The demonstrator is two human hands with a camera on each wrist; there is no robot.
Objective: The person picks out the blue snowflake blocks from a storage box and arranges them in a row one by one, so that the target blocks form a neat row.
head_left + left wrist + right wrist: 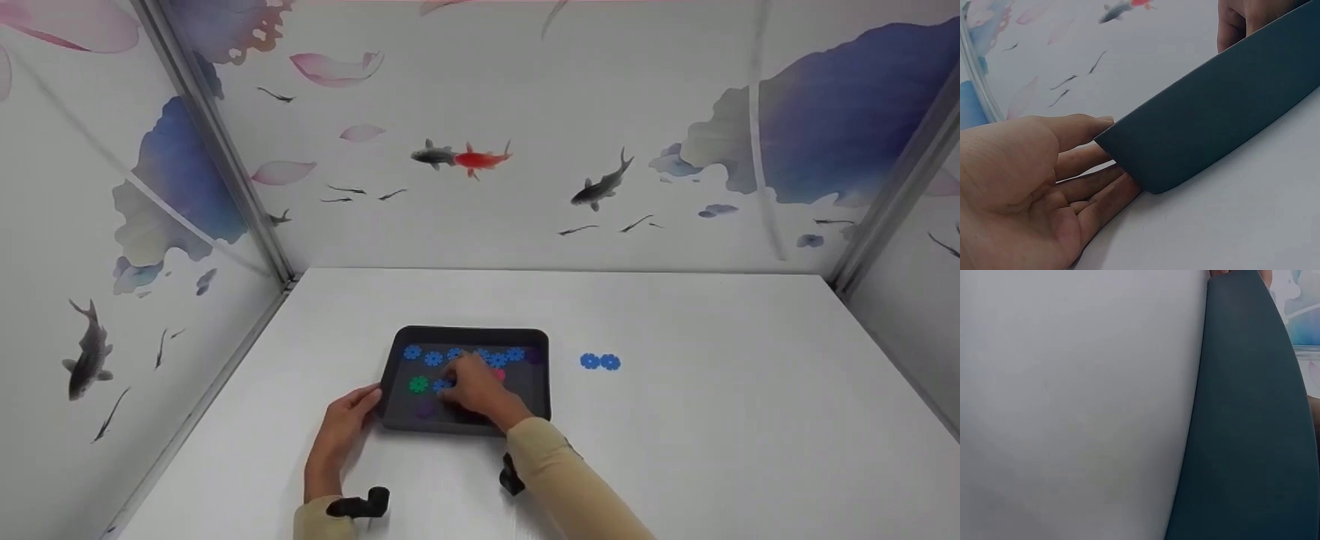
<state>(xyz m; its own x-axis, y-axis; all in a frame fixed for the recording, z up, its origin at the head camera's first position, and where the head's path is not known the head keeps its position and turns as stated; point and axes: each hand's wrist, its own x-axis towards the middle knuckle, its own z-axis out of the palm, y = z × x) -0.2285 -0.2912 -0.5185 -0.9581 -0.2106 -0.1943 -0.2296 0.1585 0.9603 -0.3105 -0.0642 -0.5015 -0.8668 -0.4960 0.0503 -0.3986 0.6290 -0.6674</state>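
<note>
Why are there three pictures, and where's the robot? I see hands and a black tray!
There's no robot here, just a person using two bare hands. The big picture comes from a camera on the person's head, looking forward and down. The other two come from cameras on the wrists, so they see things close up.

On the white table sits the dark tray. Inside are little flower-shaped pieces: several blue ones, a green one and some others. Two more blue pieces lie outside, right of the tray.

The left hand touches the tray's left side. The right hand reaches inside, but I can't tell whether it holds a piece.
</note>
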